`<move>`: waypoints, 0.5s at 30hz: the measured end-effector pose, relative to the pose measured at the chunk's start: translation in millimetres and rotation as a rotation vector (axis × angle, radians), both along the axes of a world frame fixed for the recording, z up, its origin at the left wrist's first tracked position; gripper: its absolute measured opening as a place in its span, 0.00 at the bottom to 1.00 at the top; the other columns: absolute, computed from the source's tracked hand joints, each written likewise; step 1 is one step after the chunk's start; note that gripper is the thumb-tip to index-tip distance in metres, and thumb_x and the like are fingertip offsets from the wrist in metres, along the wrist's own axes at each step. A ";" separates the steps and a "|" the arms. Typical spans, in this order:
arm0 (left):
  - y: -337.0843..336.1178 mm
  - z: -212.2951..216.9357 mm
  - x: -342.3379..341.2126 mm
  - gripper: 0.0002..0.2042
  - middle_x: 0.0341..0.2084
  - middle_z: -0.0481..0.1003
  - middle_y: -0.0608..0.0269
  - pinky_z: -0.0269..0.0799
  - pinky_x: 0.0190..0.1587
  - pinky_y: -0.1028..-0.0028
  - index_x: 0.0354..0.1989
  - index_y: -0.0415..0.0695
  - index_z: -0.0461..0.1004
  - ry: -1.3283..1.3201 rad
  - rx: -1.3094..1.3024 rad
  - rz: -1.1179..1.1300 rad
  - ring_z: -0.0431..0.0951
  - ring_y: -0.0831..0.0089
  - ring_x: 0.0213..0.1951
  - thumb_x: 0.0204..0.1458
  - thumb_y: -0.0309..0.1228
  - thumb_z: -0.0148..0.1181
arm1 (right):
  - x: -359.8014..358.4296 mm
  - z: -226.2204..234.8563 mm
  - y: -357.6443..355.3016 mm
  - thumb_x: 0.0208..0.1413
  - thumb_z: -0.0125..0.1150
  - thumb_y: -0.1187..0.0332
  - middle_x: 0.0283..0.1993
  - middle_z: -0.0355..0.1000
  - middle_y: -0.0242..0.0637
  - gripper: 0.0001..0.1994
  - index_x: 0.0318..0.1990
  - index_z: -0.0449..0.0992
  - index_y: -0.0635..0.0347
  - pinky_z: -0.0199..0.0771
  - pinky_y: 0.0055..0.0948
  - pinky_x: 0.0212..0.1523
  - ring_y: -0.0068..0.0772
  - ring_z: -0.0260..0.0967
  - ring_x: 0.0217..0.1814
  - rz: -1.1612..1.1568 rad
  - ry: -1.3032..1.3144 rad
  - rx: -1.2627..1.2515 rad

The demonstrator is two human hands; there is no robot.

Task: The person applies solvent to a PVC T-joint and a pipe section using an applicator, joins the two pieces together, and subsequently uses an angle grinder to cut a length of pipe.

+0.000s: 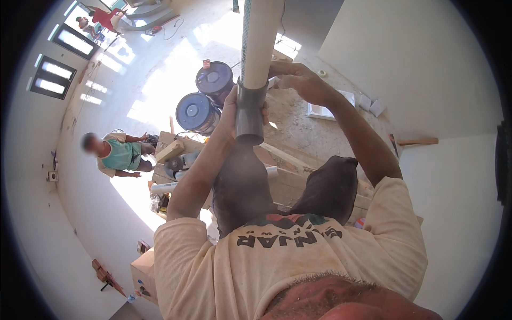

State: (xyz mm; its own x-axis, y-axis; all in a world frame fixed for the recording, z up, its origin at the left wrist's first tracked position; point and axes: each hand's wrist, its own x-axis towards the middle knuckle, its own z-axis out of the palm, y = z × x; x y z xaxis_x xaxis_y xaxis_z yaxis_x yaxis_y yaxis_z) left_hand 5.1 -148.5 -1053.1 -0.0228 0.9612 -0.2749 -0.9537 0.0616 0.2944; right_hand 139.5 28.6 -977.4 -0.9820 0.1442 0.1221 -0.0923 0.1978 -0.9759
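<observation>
A long white plastic pipe (pixel 257 45) runs down from the top edge, and its lower end sits in a grey pipe fitting (pixel 249 114). My left hand (pixel 231 113) is wrapped round the fitting, thumb side at its left and fingertips showing at its right. Just above the fitting, my right hand (pixel 298 81) is closed against the right side of the pipe, its fingertips partly hidden behind it. The fitting's open lower end points toward me, above my dark-trousered legs.
Two blue-lidded drums (pixel 193 111) stand beyond my left forearm. Wooden planks (pixel 290 186) lie below me, with an angle grinder (pixel 173 166) and pipe pieces at their left. Another person (pixel 121 154) is at the left. A cardboard box (pixel 144 274) is at lower left; a white wall (pixel 426 69) rises at right.
</observation>
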 end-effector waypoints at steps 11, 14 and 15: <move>3.3 -6.1 -0.5 0.31 0.32 0.78 0.47 0.83 0.28 0.58 0.49 0.39 0.73 -0.038 -0.022 -0.148 0.82 0.57 0.29 0.63 0.59 0.43 | -17.6 30.1 23.6 0.52 0.52 0.75 0.60 0.73 0.44 0.25 0.60 0.74 0.66 0.72 0.43 0.62 0.38 0.69 0.61 0.207 -0.192 0.321; 3.7 -2.7 0.4 0.31 0.32 0.78 0.46 0.83 0.28 0.58 0.50 0.39 0.73 -0.017 -0.012 -0.132 0.82 0.57 0.28 0.64 0.59 0.42 | -11.9 26.9 22.7 0.48 0.55 0.81 0.59 0.76 0.41 0.29 0.62 0.74 0.58 0.67 0.38 0.67 0.38 0.71 0.62 0.122 -0.192 0.406; 4.0 -1.3 0.8 0.31 0.33 0.78 0.46 0.83 0.28 0.58 0.50 0.39 0.73 -0.007 -0.009 -0.120 0.82 0.57 0.28 0.64 0.59 0.42 | -9.1 22.4 23.3 0.48 0.54 0.81 0.58 0.76 0.41 0.30 0.62 0.74 0.57 0.68 0.38 0.67 0.38 0.71 0.62 0.134 -0.152 0.316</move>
State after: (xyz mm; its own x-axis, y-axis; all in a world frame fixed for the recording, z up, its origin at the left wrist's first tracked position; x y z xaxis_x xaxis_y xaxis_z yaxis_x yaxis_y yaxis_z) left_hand 5.9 -144.6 -1054.4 0.0945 0.9542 -0.2838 -0.9413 0.1784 0.2867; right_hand 130.4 51.9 -955.0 -0.9999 -0.0087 -0.0085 0.0031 0.4875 -0.8731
